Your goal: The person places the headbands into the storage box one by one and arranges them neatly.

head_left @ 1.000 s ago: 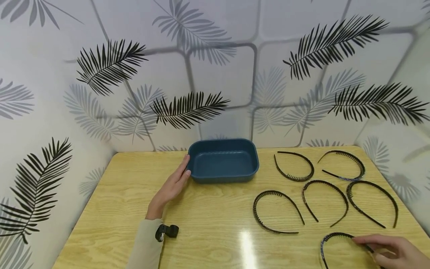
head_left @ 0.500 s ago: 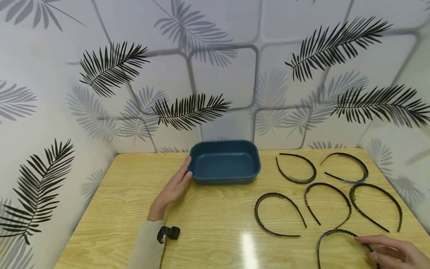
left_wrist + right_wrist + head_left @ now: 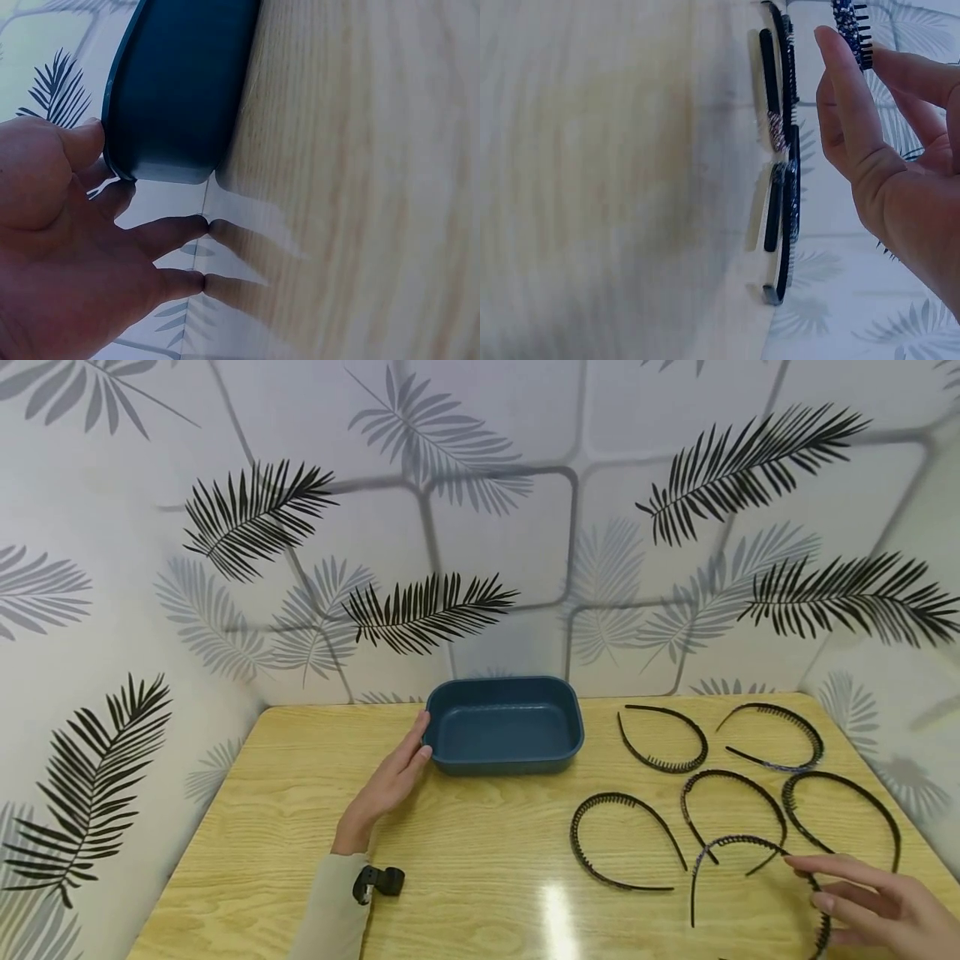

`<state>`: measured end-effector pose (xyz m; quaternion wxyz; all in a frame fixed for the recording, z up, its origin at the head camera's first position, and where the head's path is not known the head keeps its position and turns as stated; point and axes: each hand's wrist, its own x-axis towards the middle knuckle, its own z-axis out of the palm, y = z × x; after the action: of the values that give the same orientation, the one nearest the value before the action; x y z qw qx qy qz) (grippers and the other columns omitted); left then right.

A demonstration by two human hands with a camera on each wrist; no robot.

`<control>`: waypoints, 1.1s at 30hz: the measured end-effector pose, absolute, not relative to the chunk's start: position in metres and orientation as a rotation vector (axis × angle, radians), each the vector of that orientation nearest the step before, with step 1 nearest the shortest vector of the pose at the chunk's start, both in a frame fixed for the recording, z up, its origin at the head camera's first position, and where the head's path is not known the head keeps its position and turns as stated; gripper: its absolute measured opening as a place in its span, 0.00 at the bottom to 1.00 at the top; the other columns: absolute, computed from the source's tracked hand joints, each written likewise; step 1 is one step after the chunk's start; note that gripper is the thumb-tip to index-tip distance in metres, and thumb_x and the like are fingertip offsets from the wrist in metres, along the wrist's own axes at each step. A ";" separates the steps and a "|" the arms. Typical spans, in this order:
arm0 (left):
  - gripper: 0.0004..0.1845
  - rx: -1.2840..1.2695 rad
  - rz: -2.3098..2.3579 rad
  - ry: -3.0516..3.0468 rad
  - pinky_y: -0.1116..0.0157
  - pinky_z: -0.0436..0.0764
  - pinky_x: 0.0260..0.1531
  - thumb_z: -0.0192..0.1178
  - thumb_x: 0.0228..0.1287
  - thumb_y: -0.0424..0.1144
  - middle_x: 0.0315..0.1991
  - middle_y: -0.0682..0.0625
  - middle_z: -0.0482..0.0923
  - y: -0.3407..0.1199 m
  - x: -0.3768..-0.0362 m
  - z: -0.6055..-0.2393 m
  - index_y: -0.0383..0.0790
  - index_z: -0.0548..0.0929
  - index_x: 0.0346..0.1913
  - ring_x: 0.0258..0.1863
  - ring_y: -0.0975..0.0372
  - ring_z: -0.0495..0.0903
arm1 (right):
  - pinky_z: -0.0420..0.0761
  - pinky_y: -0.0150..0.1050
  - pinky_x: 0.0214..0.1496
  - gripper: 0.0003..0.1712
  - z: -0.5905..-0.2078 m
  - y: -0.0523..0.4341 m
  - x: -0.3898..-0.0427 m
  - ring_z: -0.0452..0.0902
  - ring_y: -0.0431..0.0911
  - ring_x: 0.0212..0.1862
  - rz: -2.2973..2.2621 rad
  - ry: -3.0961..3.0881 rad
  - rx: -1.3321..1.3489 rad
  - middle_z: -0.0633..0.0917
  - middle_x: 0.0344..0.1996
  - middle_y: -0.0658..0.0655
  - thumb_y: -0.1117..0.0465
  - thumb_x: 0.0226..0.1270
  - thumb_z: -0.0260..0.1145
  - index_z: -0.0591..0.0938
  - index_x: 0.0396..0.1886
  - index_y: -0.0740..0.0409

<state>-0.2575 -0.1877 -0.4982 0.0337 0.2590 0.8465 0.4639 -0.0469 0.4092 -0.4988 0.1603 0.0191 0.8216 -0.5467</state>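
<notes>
One dark blue tray (image 3: pixel 504 724) stands at the desk's (image 3: pixel 465 843) far edge, the left hand (image 3: pixel 390 781) flat beside it with straight fingers touching its left wall. Six black toothed headbands fill the right half: five lie flat, and the sixth headband (image 3: pixel 738 860) is lifted near the front right corner, pinched by the right hand (image 3: pixel 877 906). Leaf-patterned wallpaper (image 3: pixel 420 527) backs the light wooden desk.

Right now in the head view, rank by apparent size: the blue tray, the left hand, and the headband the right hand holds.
1. Blue tray
2. Held headband, nearly as wide, though nearer the camera
3. Left hand
</notes>
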 end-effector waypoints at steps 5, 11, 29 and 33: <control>0.31 0.820 1.452 2.588 0.43 0.46 0.77 0.40 0.86 0.35 0.83 0.38 0.37 -0.188 -0.257 -0.500 0.32 0.44 0.82 0.81 0.46 0.39 | 0.88 0.48 0.37 0.24 -0.489 0.392 -0.057 0.83 0.31 0.51 -1.645 2.454 -0.161 0.76 0.58 0.22 0.68 0.80 0.59 0.73 0.72 0.66; 0.31 0.810 1.449 2.574 0.45 0.46 0.77 0.40 0.86 0.36 0.83 0.40 0.35 -0.189 -0.257 -0.503 0.32 0.43 0.82 0.81 0.47 0.38 | 0.89 0.48 0.40 0.25 -0.477 0.371 -0.069 0.82 0.33 0.55 -1.713 2.477 -0.231 0.77 0.61 0.27 0.67 0.80 0.59 0.72 0.73 0.66; 0.32 0.815 1.442 2.601 0.42 0.45 0.76 0.40 0.86 0.37 0.83 0.40 0.36 -0.187 -0.255 -0.500 0.31 0.43 0.82 0.81 0.46 0.38 | 0.87 0.52 0.41 0.27 -0.463 0.339 -0.099 0.83 0.37 0.56 -1.926 2.362 -0.394 0.77 0.66 0.37 0.73 0.78 0.57 0.70 0.74 0.68; 0.32 0.830 1.424 2.609 0.42 0.45 0.76 0.40 0.87 0.37 0.83 0.39 0.36 -0.186 -0.255 -0.500 0.31 0.43 0.82 0.81 0.45 0.38 | 0.87 0.52 0.42 0.27 -0.459 0.329 -0.103 0.83 0.38 0.56 -1.968 2.341 -0.420 0.77 0.67 0.40 0.73 0.78 0.57 0.71 0.74 0.67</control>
<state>-0.2553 -0.1860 -0.5004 0.0276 0.2687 0.8451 0.4613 -0.1035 0.3294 -0.4595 0.0272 -0.1360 0.7580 -0.6373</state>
